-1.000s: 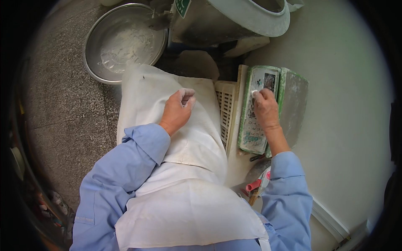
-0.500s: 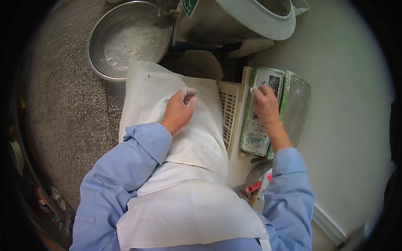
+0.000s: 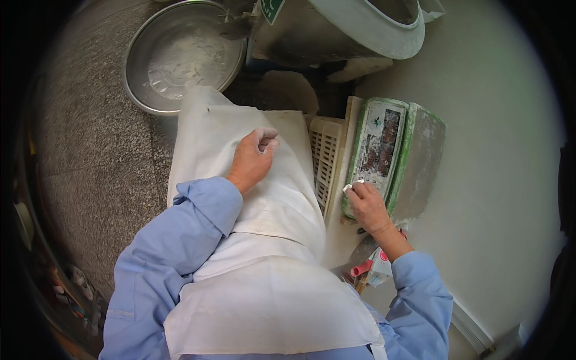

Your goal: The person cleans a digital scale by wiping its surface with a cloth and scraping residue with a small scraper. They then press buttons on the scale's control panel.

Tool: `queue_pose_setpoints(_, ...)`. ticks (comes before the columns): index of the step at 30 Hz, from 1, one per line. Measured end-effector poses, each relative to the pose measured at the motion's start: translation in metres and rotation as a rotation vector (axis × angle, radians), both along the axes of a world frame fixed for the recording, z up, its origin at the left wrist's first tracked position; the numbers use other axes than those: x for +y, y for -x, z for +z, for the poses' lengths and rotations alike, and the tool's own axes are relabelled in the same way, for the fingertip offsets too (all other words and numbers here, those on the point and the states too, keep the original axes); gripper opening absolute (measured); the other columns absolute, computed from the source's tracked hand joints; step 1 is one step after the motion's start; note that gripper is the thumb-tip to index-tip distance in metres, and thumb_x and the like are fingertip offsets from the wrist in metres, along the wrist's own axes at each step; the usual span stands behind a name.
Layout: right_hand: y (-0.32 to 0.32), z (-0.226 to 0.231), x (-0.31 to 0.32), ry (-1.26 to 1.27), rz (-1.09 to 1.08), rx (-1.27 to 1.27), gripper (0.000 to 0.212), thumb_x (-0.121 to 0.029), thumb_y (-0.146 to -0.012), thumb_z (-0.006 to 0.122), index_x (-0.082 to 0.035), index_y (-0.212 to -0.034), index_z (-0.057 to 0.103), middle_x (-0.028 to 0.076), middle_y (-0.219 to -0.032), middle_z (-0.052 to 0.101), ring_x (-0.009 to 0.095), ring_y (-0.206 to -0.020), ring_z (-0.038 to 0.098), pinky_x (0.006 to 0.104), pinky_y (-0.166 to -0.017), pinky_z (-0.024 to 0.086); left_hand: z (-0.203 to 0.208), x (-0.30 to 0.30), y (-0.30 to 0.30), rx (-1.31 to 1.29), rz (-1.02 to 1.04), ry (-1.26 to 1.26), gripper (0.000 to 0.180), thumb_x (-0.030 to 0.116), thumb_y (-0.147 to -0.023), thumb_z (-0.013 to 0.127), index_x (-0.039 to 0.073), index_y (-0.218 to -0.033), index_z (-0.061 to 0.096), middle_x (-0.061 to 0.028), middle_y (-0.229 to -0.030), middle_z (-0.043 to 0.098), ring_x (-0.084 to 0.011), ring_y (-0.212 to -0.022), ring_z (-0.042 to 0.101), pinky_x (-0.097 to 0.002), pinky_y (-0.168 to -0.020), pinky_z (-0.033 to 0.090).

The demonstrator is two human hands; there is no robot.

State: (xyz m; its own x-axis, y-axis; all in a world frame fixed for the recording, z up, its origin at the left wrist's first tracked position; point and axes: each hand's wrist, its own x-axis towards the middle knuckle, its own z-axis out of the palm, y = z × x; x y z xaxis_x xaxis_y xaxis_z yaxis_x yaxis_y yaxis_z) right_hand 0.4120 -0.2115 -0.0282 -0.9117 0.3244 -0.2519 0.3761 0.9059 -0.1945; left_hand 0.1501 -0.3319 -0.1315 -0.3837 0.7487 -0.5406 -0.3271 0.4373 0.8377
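Observation:
My left hand (image 3: pixel 254 157) hovers above the white apron (image 3: pixel 258 210) over my lap, its fingers curled in toward the thumb. White powder coats those fingers, and nothing shows between them. On the right, my right hand (image 3: pixel 368 207) pinches a small white scrap (image 3: pixel 347 188), cloth or paper; I cannot tell which. That hand is at the near end of a green-edged scale (image 3: pixel 377 144), whose panel is smeared with white. Beside the panel lies the scale's grey, powder-dusted platform (image 3: pixel 425 159).
A metal basin (image 3: pixel 189 66) with white powder inside stands at the far left on the speckled floor (image 3: pixel 99 144). A large round-rimmed metal container (image 3: pixel 300 36) is at the back. A cream plastic crate (image 3: pixel 324 156) sits left of the scale. A red tube-shaped thing (image 3: pixel 361 268) lies nearer me.
My right hand has come toward me, from the middle of the scale's panel to its near end, uncovering the panel. My left hand has barely shifted.

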Motion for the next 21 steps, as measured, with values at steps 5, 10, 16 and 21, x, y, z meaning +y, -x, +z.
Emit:
queue_pose_setpoints(5,0.048,-0.017,0.057,-0.188,0.038,0.116,0.019,0.006,-0.068,0.056,-0.001,-0.085,0.059,0.014,-0.084,0.056,0.030,-0.080,0.057,0.0383,-0.072,0.050,0.000,0.000,0.004,0.004,0.013,-0.001,0.027,0.014,-0.088,0.057,-0.002,-0.110,0.060,-0.0132,-0.099,0.066,-0.0204,-0.090,0.062,-0.0310,-0.083,0.049)
queue_pose_setpoints(10,0.104,-0.018,0.140,-0.440,-0.148,0.197,0.016,0.004,-0.074,0.056,-0.005,-0.085,0.063,0.014,-0.086,0.059,0.032,-0.084,0.058,0.0396,-0.073,0.051,0.003,0.001,0.005,0.017,-0.017,-0.024,0.035,0.019,-0.089,0.059,-0.004,-0.116,0.055,-0.0108,-0.096,0.064,-0.0154,-0.082,0.059,-0.0276,-0.073,0.048)
queue_pose_setpoints(16,0.054,-0.017,0.091,-0.338,-0.074,0.160,0.020,0.009,-0.069,0.053,-0.003,-0.083,0.061,0.015,-0.086,0.058,0.030,-0.081,0.057,0.0380,-0.071,0.051,0.006,0.005,0.004,0.003,-0.018,-0.034,0.033,0.018,-0.089,0.059,-0.003,-0.114,0.057,-0.0113,-0.097,0.064,-0.0165,-0.085,0.059,-0.0283,-0.076,0.048)
queue_pose_setpoints(21,-0.028,0.017,-0.028,0.003,-0.116,-0.068,0.023,0.008,-0.070,0.054,-0.004,-0.088,0.061,0.013,-0.088,0.057,0.032,-0.082,0.057,0.0387,-0.071,0.049,0.007,0.008,-0.006,-0.020,-0.038,-0.055,0.028,0.014,-0.088,0.058,-0.003,-0.111,0.059,-0.0130,-0.099,0.065,-0.0200,-0.090,0.061,-0.0302,-0.083,0.048)
